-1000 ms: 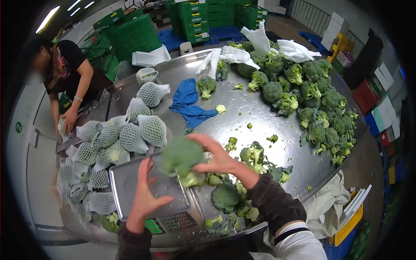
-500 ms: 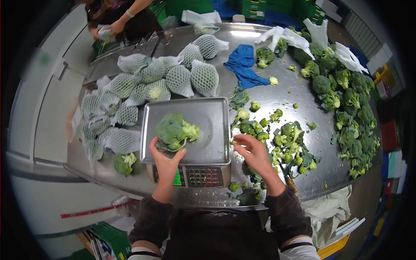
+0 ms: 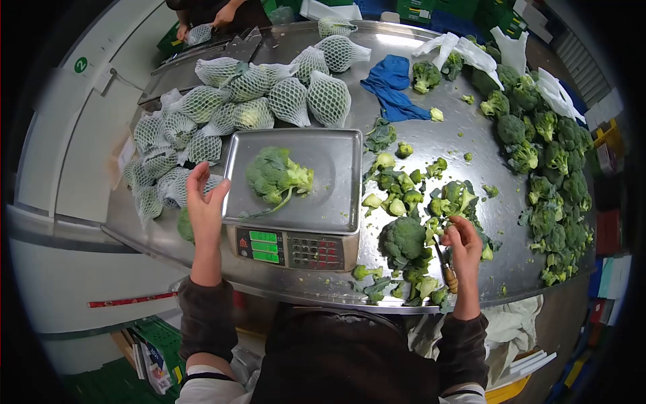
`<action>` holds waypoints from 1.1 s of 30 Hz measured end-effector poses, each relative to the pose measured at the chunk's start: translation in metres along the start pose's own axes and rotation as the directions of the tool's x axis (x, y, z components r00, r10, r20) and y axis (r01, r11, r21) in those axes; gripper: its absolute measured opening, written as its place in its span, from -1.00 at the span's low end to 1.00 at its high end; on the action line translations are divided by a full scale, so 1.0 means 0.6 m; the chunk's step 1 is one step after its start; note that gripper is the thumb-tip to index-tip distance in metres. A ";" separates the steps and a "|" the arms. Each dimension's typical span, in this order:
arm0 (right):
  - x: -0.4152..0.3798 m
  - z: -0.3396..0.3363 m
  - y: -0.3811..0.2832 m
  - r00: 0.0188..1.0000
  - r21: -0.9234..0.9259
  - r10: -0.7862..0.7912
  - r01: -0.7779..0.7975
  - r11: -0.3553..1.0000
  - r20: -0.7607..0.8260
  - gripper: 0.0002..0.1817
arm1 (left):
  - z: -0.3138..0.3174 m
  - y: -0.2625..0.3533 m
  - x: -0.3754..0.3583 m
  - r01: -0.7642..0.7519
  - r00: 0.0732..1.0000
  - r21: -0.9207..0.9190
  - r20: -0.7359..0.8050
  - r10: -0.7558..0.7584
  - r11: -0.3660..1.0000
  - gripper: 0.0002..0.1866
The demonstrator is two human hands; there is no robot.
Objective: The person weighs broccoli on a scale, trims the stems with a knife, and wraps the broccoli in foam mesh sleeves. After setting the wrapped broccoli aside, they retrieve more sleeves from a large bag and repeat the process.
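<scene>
A broccoli head with its stem to the right lies on the steel pan of a scale, whose display glows green. My left hand is open at the pan's left edge, thumb and fingers apart, touching no broccoli on the pan. On the right, my right hand has its fingers curled together near the trimmings; what they hold, if anything, is too small to tell. Another broccoli head sits just left of it. A knife with a wooden handle lies below that hand.
Net-wrapped broccoli is heaped left of and behind the scale. A blue cloth lies at the back. Unwrapped broccoli is piled along the right. Cut pieces lie beside the scale. Another person's hands show at the upper left.
My left hand has let go of the broccoli on the pan and moved left. My right hand has moved right and down from the pan's edge. The view has shifted.
</scene>
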State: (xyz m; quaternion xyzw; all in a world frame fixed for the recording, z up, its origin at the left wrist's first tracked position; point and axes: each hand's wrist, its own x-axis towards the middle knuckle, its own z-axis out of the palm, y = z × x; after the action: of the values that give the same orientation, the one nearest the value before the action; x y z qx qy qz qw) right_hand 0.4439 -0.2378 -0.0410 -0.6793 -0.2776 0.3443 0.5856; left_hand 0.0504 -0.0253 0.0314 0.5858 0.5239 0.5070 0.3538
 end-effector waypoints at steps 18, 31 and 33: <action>0.421 -0.100 -0.051 0.919 -0.428 -0.381 0.305 0.851 -0.100 -0.62 | 0.083 -0.057 0.052 -0.165 0.909 0.332 0.416 0.013 0.929 -0.40; 0.890 0.126 0.032 0.997 -0.201 0.048 -0.059 0.978 -0.057 -0.25 | 0.102 -0.030 0.047 -0.096 0.926 0.489 0.363 -0.102 0.867 -0.27; 0.883 0.119 0.049 0.994 -0.092 -0.046 0.037 0.995 -0.103 -0.33 | 0.103 -0.022 0.045 -0.086 0.935 0.497 0.340 -0.103 0.863 -0.29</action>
State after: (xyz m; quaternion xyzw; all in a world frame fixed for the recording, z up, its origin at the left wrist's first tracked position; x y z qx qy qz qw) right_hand 0.7090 0.2143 -0.1509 -0.7162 -0.2759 0.2832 0.5751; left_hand 0.1047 0.0106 0.0101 0.7371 0.5681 0.2364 0.2794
